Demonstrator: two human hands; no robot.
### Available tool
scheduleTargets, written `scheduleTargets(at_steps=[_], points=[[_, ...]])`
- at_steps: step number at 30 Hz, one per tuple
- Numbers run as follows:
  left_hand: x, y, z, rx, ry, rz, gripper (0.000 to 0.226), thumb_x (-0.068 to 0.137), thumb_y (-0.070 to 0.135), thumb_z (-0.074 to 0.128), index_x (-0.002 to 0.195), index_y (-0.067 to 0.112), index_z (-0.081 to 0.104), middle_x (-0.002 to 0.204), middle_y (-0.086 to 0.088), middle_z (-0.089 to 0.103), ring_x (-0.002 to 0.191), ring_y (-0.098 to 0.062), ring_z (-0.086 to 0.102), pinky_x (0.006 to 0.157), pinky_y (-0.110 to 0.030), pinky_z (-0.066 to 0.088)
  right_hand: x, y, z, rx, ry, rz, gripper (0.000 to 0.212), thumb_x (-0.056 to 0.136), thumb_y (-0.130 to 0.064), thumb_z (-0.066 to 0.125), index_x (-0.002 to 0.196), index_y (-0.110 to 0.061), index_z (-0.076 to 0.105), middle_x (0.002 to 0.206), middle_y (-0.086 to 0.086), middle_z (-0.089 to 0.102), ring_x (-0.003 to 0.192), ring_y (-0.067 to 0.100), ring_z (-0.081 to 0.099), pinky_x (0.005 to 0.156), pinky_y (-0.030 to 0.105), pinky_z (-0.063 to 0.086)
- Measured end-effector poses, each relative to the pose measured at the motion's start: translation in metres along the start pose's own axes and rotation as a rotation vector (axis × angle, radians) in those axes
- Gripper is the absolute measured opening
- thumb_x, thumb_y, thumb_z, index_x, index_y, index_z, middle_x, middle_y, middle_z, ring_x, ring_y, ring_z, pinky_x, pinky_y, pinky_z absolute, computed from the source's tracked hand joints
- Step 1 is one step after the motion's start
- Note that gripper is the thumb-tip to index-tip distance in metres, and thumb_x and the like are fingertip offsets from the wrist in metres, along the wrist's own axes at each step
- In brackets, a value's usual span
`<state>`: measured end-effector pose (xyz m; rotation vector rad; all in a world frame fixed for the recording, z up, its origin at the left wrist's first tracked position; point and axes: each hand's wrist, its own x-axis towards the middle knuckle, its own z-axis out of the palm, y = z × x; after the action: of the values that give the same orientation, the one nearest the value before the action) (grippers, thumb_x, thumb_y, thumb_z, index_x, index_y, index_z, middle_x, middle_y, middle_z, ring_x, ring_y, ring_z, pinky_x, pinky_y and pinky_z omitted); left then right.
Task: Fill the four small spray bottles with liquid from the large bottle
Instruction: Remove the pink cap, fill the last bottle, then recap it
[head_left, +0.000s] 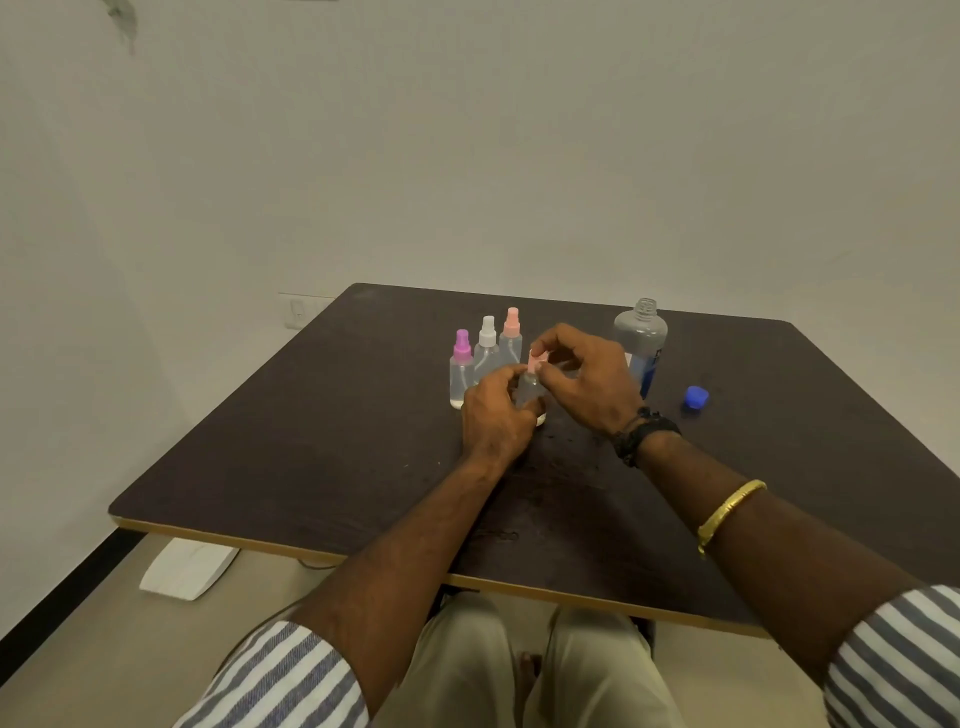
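On table (311, 415): small spray bottle (530, 391) upright, in curled grip of left hand (496, 415).
Right hand (587, 382) above, fingertips pinching pink spray cap (535, 358) at its neck; three capped bottles (487, 353) just behind, large bottle (641, 338) open, off right.

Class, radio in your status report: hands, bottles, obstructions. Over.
Left hand grips nearest spray bottle; right hand pinches its pink cap. Large bottle open, blue cap beside it. Nothing in the way.
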<state>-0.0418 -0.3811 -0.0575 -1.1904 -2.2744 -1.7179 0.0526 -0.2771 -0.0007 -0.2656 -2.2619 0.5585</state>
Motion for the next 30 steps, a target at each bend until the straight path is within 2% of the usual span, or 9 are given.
scheduleTargets(at_steps=[4,6,8,10,15,19,21,25,30], points=[[-0.001,-0.001,-0.002,0.006,0.003,0.004,0.042,0.079,0.026,0.084,0.117,0.017,0.070,0.100,0.006,0.071,0.086,-0.004,0.061,0.070,-0.007,0.043,0.002,0.003,0.005,-0.102,0.028,0.032,0.020,0.086,-0.039,0.076,0.092,-0.023,0.064,0.087,-0.003,0.060,0.075,0.008,0.057,0.065,0.027,0.053],[-0.001,-0.001,-0.003,0.011,-0.002,-0.007,0.042,0.080,0.026,0.083,0.118,0.016,0.069,0.103,0.005,0.072,0.086,-0.003,0.061,0.067,-0.003,0.042,0.003,0.001,0.007,-0.073,0.036,0.033,0.017,0.085,-0.036,0.074,0.093,-0.023,0.065,0.092,-0.004,0.061,0.078,0.007,0.058,0.067,0.025,0.054],[0.001,-0.003,-0.004,0.014,-0.007,-0.013,0.041,0.082,0.025,0.082,0.119,0.015,0.068,0.108,0.002,0.072,0.088,-0.003,0.060,0.066,-0.001,0.041,0.002,-0.002,0.009,-0.003,0.012,0.025,0.013,0.087,-0.026,0.072,0.097,-0.019,0.066,0.099,-0.003,0.066,0.085,0.008,0.062,0.076,0.029,0.059],[0.000,-0.003,-0.007,0.024,-0.009,-0.010,0.041,0.083,0.026,0.081,0.120,0.016,0.068,0.107,0.003,0.071,0.083,0.002,0.057,0.064,0.000,0.040,0.002,-0.003,0.010,0.018,-0.004,0.014,0.012,0.088,-0.021,0.072,0.098,-0.017,0.067,0.096,-0.005,0.069,0.085,0.009,0.064,0.078,0.033,0.060],[-0.002,-0.003,-0.011,0.009,-0.004,-0.005,0.040,0.080,0.027,0.084,0.116,0.016,0.070,0.095,0.008,0.067,0.075,0.004,0.055,0.065,0.001,0.042,0.003,-0.001,0.013,-0.042,0.054,0.045,0.022,0.083,-0.037,0.078,0.090,-0.024,0.063,0.085,-0.005,0.062,0.075,0.008,0.058,0.063,0.027,0.053],[-0.001,-0.003,-0.015,0.001,0.004,-0.011,0.042,0.082,0.025,0.081,0.121,0.015,0.068,0.109,0.001,0.071,0.089,-0.004,0.059,0.064,-0.001,0.042,0.002,-0.008,0.017,0.053,0.026,0.024,0.015,0.088,-0.023,0.071,0.101,-0.017,0.068,0.100,-0.006,0.068,0.089,0.009,0.065,0.078,0.034,0.060],[0.000,-0.003,-0.018,0.000,0.007,-0.012,0.041,0.083,0.026,0.081,0.120,0.017,0.068,0.109,0.001,0.071,0.089,-0.005,0.060,0.064,-0.004,0.041,0.002,-0.009,0.019,0.045,0.010,0.005,0.014,0.090,-0.024,0.072,0.102,-0.018,0.068,0.097,-0.006,0.070,0.087,0.010,0.066,0.078,0.036,0.060],[-0.002,-0.004,-0.023,0.006,0.014,-0.002,0.038,0.081,0.029,0.083,0.115,0.019,0.070,0.104,0.007,0.071,0.084,-0.001,0.058,0.063,-0.002,0.042,0.005,-0.009,0.022,-0.014,0.057,0.054,0.028,0.082,-0.040,0.080,0.096,-0.022,0.065,0.087,-0.004,0.064,0.077,0.010,0.060,0.066,0.027,0.055],[-0.001,-0.008,-0.029,0.004,0.019,-0.011,0.040,0.083,0.024,0.081,0.121,0.016,0.068,0.110,0.002,0.072,0.090,-0.004,0.059,0.070,-0.006,0.047,0.004,-0.019,0.027,0.066,0.013,0.011,0.016,0.089,-0.023,0.071,0.104,-0.017,0.067,0.099,-0.004,0.071,0.089,0.010,0.066,0.080,0.035,0.060]])
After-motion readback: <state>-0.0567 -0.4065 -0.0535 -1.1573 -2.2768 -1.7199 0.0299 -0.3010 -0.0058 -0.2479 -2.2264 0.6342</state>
